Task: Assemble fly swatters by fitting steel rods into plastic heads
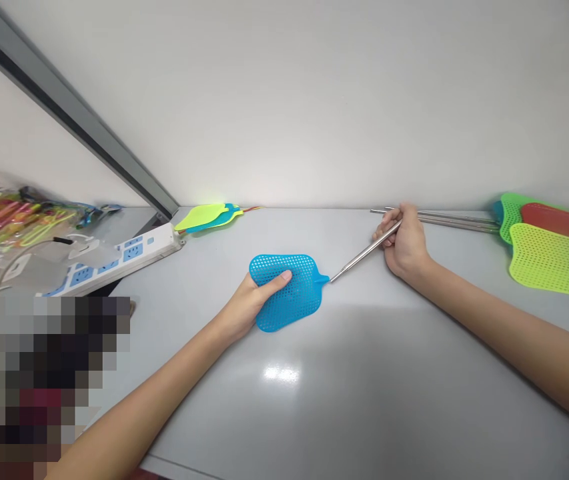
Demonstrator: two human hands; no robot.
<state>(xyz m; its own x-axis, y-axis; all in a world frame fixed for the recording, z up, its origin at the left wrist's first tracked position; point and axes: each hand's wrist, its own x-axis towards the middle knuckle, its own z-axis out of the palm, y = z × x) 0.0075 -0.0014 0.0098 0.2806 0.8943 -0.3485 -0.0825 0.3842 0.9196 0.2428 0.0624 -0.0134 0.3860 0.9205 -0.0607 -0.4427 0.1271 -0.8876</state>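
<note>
A blue perforated fly swatter head (297,303) is gripped in my left hand (259,293), the thumb lying on its upper face and the other fingers hidden beneath. My right hand (405,240) is closed around a silver metal rod (364,255), which slants down to the left. The rod's thin tip meets the short neck of the blue head; whether it sits inside the neck or only touches it, I cannot tell. Behind my right hand, several metal rods (457,221) lie along the wall and lead toward swatter heads at the right.
Green (510,217), red (561,219) and yellow (547,260) swatter heads overlap at the right. Yellow and blue leaf-shaped pieces (204,216) lie at the back left. A white power strip (157,243) and bagged colourful sticks (14,220) occupy the left. A wall closes off the grey table (364,393).
</note>
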